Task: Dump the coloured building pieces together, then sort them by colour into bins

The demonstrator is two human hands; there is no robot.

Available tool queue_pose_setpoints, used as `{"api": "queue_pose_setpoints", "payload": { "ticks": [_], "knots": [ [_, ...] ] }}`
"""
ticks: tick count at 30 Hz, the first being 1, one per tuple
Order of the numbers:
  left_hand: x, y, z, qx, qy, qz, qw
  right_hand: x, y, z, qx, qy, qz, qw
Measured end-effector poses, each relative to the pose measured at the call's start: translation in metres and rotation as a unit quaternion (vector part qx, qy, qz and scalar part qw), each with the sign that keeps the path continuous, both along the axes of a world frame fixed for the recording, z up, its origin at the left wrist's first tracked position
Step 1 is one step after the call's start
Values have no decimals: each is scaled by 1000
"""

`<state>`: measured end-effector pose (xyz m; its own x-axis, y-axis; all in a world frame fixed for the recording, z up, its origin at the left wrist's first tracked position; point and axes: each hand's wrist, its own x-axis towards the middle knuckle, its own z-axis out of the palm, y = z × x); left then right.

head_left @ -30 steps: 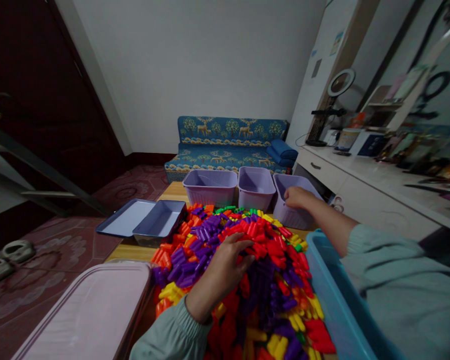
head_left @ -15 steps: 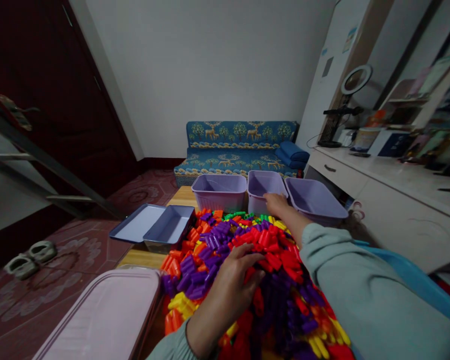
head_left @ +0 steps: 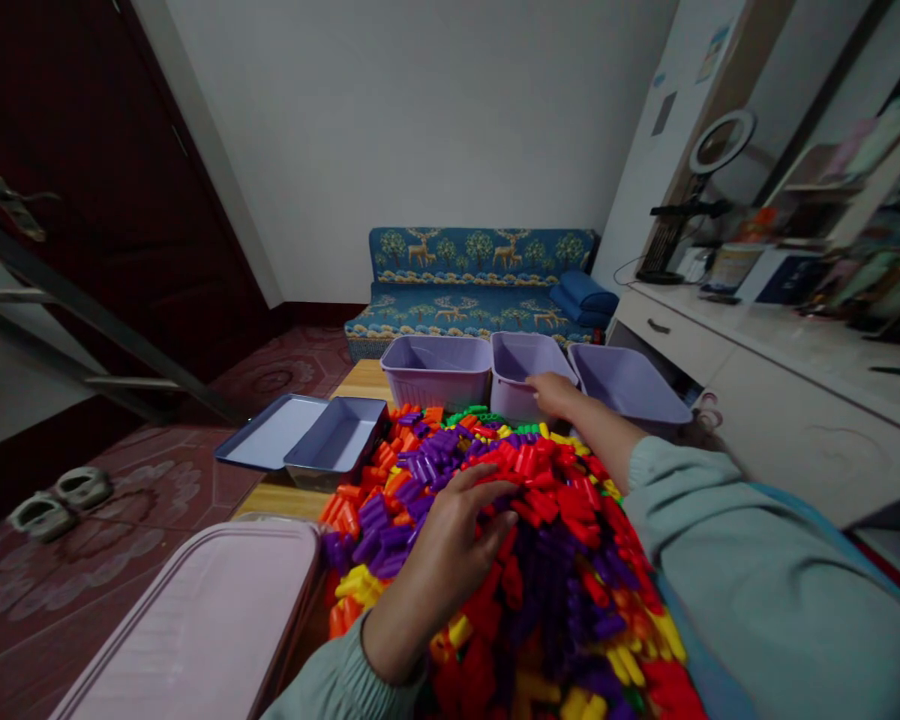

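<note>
Two hands show in the head view, around the middle purple bin [head_left: 508, 402]. At its near rim, the right hand [head_left: 555, 393] has bent fingers; whether they grip anything I cannot tell. The heap of coloured pieces [head_left: 555, 565] spreads from the bin's front toward the person, long axes pointing many ways. On the bin's near side, the left hand [head_left: 457, 535] is over the heap and closer to its middle, thumb parted from loosely bent fingers, no piece visibly pinched. Right of the bin, any lettering on the blue-and-white box [head_left: 789, 277] is too blurred to read.
</note>
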<state>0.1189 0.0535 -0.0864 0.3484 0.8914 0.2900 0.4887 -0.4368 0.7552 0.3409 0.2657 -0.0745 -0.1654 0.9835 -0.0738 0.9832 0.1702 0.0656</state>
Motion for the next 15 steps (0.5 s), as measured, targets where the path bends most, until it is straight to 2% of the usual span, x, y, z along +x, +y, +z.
{"api": "queue_pose_setpoints", "payload": {
  "ticks": [9, 15],
  "knots": [
    [-2, -1, 0, 12, 0, 9, 1000, -1, -6, -7, 1, -14, -14, 1000],
    [-3, -3, 2, 11, 4, 10, 1000, 2, -9, -11, 0, -18, 5, 1000]
  ]
}}
